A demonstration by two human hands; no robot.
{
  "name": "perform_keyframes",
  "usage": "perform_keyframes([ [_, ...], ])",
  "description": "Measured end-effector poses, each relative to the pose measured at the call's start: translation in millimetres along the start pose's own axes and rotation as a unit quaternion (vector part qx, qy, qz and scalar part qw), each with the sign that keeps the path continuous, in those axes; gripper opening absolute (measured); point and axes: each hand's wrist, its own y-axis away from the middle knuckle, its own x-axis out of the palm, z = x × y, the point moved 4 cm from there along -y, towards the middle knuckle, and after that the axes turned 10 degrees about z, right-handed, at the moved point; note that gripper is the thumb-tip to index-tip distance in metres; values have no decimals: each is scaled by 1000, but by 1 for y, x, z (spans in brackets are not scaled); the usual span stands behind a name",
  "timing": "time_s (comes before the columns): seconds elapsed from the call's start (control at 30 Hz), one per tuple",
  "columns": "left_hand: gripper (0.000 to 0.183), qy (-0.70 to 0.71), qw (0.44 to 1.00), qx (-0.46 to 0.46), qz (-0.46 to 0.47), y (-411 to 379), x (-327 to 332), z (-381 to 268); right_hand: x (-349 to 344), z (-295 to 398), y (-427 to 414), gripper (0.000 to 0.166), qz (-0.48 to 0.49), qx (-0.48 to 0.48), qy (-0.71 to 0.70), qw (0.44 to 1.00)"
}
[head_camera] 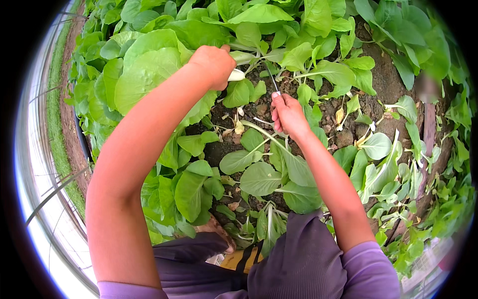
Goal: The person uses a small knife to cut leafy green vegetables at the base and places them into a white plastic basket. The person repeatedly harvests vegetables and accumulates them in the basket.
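My left hand is closed around the pale stalks of a leafy green plant, whose broad leaves spread to the left of my wrist. A white stalk end shows beside that hand. To its right and a little lower, my right hand holds a knife with a thin metal blade. The blade points up and left, its tip among the stems of plants rooted in the soil. Most of the knife's handle is hidden in my fingers.
Cut leaves lie on the dark soil below my hands, and more loose leaves at the right. Dense leafy plants stand at the top and left. A wooden plank runs along the right; a crate is at lower right.
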Motion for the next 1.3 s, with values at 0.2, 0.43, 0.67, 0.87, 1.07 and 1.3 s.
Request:
perform_keyframes([
  [0.2, 31, 49, 999, -11, 10, 12, -2, -3, 10, -2, 2, 35, 31, 10, -72, 997],
  [0.43, 36, 90, 996, 9, -21, 19, -2, -13, 38, 4, -9, 36, 42, 45, -274, 960],
  [0.67, 31, 103, 994, 12, -36, 24, 3, -20, 46, 15, -21, 35, 75, 71, -365, 925],
  [0.87, 25, 105, 994, 11, -21, 30, 13, -22, 41, 10, -10, 33, 98, 99, -291, 947],
  [1.07, 28, 115, 992, 16, -40, 33, 14, -22, 22, 6, 0, 34, 129, 118, -318, 932],
  [1.3, 31, 163, 986, 1, -46, 34, 12, -26, 21, 7, -5, 35, 106, 91, -302, 943],
])
